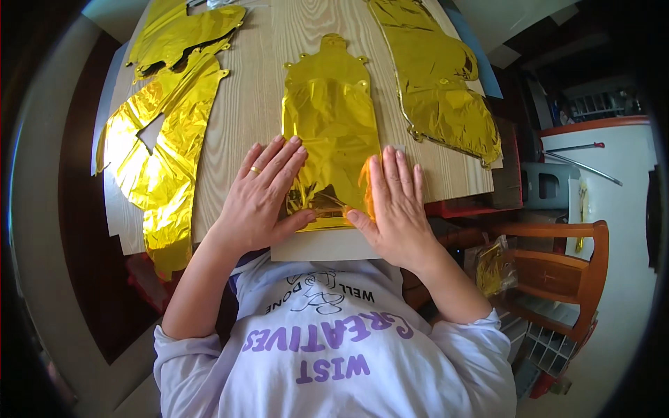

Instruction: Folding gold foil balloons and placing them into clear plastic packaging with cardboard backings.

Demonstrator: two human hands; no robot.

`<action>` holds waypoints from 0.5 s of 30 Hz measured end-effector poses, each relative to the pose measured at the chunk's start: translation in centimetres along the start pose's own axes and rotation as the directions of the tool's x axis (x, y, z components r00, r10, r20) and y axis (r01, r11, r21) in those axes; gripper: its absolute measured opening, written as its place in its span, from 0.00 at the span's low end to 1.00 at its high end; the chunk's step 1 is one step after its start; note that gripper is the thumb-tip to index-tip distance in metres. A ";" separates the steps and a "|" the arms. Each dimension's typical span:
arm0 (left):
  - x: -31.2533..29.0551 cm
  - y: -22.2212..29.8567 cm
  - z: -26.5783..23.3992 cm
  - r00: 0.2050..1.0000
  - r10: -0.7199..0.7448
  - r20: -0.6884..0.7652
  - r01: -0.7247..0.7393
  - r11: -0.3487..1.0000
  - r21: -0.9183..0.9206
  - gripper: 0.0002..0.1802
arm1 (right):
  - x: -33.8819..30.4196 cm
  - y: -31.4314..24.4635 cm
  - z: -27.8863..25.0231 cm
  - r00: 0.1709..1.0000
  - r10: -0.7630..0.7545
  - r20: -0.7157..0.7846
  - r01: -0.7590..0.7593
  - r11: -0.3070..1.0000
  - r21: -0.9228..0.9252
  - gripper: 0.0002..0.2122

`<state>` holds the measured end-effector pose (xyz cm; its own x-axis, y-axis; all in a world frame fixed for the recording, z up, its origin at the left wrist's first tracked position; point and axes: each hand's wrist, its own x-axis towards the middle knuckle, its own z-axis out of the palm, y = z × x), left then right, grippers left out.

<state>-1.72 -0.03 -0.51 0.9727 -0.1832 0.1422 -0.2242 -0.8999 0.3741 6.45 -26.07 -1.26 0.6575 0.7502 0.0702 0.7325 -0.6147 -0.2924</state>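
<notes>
A flat gold foil balloon [331, 118] lies lengthwise in front of me, its narrow rounded end pointing away and small tabs along its far edges. My left hand [268, 188], with a ring on one finger, rests flat on its left edge, fingers stretched out. Over the right edge lies my right hand [394, 198], also flat with the fingers extended. Both thumbs point inward across the near part, where the foil is creased and mirrors my hands in orange. Under the balloon's near end a white sheet [310, 249] shows.
More flat gold foil balloons lie on the wood-grain table [244, 90]: a creased one [178, 125] at the left, another [181, 31] beyond it, and a large one [439, 76] at the right. A wooden chair [557, 272] stands at the right, near a bag of gold foil [493, 268].
</notes>
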 end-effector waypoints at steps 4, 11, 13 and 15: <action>-0.1 -0.1 0.0 1.000 0.003 0.010 -0.003 1.000 -0.025 0.49 | -1.8 1.1 -3.6 0.948 0.098 -0.302 -0.053 0.987 0.152 0.24; 1.6 1.3 -1.3 0.994 0.107 -0.009 -0.107 0.993 -0.045 0.45 | -4.8 1.2 -2.5 0.893 0.390 -0.226 -0.334 0.909 0.250 0.20; 2.6 1.8 -1.1 0.989 0.147 0.015 -0.146 0.988 -0.043 0.43 | -4.4 0.9 -2.1 0.883 0.423 -0.202 -0.382 0.899 0.214 0.23; 3.5 1.9 -0.7 0.983 0.180 0.028 -0.178 0.982 -0.056 0.40 | -3.9 0.4 -2.0 0.887 0.426 -0.176 -0.396 0.900 0.182 0.23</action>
<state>1.25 -2.12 1.39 0.9179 -0.3528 0.1816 -0.3966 -0.8293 0.3936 4.56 -29.74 0.21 0.9266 0.3609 0.1052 0.3667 -0.8063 -0.4642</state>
